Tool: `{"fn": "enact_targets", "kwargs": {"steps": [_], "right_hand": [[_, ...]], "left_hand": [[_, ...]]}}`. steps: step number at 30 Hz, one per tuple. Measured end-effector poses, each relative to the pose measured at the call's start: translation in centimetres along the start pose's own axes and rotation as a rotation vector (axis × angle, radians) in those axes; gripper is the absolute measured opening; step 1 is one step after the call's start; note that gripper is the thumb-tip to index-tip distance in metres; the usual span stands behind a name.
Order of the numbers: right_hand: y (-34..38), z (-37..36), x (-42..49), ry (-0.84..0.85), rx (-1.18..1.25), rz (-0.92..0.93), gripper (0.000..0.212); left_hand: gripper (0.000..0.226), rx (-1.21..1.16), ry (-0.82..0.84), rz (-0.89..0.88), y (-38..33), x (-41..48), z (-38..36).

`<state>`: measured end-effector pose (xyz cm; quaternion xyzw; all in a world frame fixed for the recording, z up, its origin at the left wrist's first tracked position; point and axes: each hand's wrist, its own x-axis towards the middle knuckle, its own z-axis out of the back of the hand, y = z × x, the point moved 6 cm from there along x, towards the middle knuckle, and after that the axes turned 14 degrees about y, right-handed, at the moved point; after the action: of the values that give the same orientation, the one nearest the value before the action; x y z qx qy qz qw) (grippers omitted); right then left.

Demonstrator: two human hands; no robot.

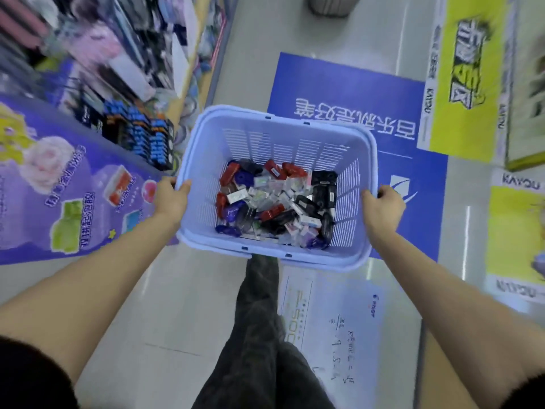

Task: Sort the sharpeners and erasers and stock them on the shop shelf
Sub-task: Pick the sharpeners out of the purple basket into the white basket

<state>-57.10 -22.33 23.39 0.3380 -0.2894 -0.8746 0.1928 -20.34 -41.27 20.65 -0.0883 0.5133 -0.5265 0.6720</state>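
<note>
Nothing appears sorted or shelved yet. The sharpeners and erasers (277, 205) lie jumbled in the pale blue basket (295, 143), carried between the two hands. The left hand (171, 199) grips one side rim and the right hand (383, 208) grips the other. The pile is small red, black, blue and white pieces. The shelf (132, 69) stands beyond the left hand.

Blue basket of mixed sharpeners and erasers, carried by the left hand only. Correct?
No. Head view shows both hands gripping the basket: left hand on its left rim, right hand on its right rim. Sharpeners and erasers inside, as stated.
</note>
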Motion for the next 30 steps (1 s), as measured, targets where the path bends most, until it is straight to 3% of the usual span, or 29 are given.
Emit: {"fn": "enact_targets", "kwargs": {"steps": [7,15,24,30], "right_hand": [[8.6,5.2,9.0,-0.07,0.054,0.014,0.037],[16.8,10.1,22.2,-0.106,0.098,-0.021,0.032],[27.8,14.0,40.7,-0.081,0.1,-0.01,0.031],[37.2,15.5,52.7,-0.061,0.033,0.024,0.023]], "left_hand": [[0.016,0.083,0.067,-0.108,-15.3,8.7,-0.7],[0.026,0.092,0.081,-0.108,-31.4,18.8,-3.7],[0.02,0.062,-0.002,-0.09,-47.1,31.6,-6.7],[0.031,0.032,-0.052,-0.078,-56.6,40.4,-7.2]]}}
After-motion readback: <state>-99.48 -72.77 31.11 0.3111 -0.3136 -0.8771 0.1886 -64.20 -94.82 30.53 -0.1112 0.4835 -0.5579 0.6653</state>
